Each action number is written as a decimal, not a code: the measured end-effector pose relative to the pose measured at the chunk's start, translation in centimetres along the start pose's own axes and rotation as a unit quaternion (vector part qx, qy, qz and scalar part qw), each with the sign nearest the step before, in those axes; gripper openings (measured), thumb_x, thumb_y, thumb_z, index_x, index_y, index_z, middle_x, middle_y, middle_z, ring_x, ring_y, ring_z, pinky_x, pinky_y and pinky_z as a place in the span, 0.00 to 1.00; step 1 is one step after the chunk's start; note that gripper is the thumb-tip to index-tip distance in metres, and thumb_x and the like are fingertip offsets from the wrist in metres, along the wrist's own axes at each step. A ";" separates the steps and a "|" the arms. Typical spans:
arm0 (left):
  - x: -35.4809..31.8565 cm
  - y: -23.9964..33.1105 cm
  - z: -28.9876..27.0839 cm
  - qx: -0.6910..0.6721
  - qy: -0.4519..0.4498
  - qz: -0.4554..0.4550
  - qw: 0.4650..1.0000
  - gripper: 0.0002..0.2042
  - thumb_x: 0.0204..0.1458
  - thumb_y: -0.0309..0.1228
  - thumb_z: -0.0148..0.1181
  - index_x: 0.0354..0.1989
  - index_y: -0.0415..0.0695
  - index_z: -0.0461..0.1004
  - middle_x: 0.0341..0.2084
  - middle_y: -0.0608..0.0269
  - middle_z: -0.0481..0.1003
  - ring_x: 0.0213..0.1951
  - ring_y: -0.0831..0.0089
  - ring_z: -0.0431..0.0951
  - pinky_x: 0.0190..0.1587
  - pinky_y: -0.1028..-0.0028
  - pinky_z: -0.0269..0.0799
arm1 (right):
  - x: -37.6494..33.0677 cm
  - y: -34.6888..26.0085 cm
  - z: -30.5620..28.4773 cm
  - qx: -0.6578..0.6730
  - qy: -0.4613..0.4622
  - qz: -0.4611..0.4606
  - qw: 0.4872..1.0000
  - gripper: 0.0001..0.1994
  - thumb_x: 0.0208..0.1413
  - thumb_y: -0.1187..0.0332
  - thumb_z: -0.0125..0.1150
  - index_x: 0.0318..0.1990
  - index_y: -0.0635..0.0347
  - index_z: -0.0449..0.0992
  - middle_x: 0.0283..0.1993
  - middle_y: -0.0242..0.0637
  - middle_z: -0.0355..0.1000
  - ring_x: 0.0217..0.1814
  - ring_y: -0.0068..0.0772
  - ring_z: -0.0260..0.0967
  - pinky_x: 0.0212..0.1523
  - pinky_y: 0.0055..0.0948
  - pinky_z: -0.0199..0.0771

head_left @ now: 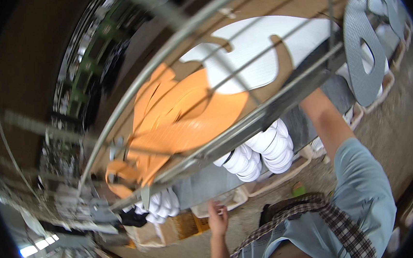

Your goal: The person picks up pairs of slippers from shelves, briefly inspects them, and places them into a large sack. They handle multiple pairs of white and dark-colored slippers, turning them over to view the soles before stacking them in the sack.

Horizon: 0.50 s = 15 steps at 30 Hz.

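My left hand (218,219) is at the lower middle, its fingers curled by the rim of a white bin (238,198); whatever is in them, if anything, is too small to tell. My right forearm (330,124) reaches up to the wire shelf's edge, and the right hand is hidden behind it. On the shelf (199,154) lie orange foam-like cut sheets (186,113) and white ones (244,53) with curved cutouts. Below its edge, bundles of stacked white curved pieces (271,148) rest on a grey surface (199,188), between my arms.
A grey sole-shaped piece with a slot (365,53) hangs at the upper right. More white bundles (161,205) and a yellow-brown box (187,225) are at the lower left. Bins line the far side of the grey surface. Metal shelf rails (131,93) cross the view.
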<state>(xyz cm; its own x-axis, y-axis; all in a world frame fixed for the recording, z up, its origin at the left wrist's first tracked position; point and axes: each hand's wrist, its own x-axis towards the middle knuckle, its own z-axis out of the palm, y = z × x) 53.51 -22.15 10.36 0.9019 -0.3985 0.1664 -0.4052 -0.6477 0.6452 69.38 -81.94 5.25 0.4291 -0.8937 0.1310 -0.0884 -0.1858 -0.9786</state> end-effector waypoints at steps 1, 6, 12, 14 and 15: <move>0.2 -0.1 -0.3 -0.002 -0.022 -0.003 1.000 0.31 0.50 0.23 0.57 0.61 0.39 0.48 0.45 0.54 0.70 0.36 0.69 0.76 0.34 0.73 0.75 | 0.1 1.0 -0.2 -0.008 0.007 0.009 1.000 0.27 0.51 0.61 0.56 0.57 0.63 0.61 0.51 0.48 0.66 0.54 0.44 0.62 0.53 0.36 0.64; 0.7 -0.3 -0.7 0.039 -0.116 -0.019 0.992 0.32 0.51 0.24 0.57 0.62 0.39 0.47 0.45 0.52 0.70 0.37 0.68 0.77 0.35 0.73 0.74 | 4.6 1.8 3.3 -0.037 0.027 -0.009 0.999 0.28 0.50 0.57 0.55 0.56 0.63 0.61 0.52 0.50 0.66 0.56 0.49 0.61 0.55 0.39 0.63; 0.5 -0.5 -0.5 0.024 -0.173 -0.054 0.983 0.31 0.51 0.24 0.57 0.61 0.39 0.48 0.46 0.49 0.69 0.37 0.66 0.77 0.35 0.73 0.75 | 11.2 0.8 12.3 -0.131 -0.003 -0.083 0.988 0.30 0.49 0.53 0.54 0.56 0.63 0.62 0.52 0.53 0.66 0.59 0.54 0.59 0.57 0.41 0.61; 0.7 -0.4 -0.5 0.025 -0.191 -0.040 0.980 0.31 0.51 0.24 0.57 0.61 0.39 0.48 0.46 0.49 0.69 0.38 0.66 0.77 0.35 0.73 0.75 | 11.7 0.5 14.4 -0.170 0.017 -0.108 0.979 0.28 0.48 0.57 0.55 0.55 0.63 0.62 0.52 0.54 0.66 0.56 0.54 0.62 0.55 0.43 0.63; 0.9 -0.3 -0.5 0.031 -0.195 -0.031 0.980 0.31 0.51 0.24 0.57 0.61 0.39 0.48 0.46 0.49 0.69 0.38 0.66 0.77 0.35 0.73 0.75 | 11.7 0.3 15.1 -0.150 0.026 -0.090 0.984 0.27 0.48 0.59 0.56 0.54 0.63 0.62 0.51 0.55 0.66 0.55 0.55 0.63 0.53 0.43 0.64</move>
<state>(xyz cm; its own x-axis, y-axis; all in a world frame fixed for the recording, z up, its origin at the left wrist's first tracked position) 54.51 -21.95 10.71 0.8045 -0.5668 -0.1774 -0.3703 -0.7123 0.5963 87.92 -86.34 4.07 0.4156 -0.8535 0.3145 -0.2792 -0.4488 -0.8489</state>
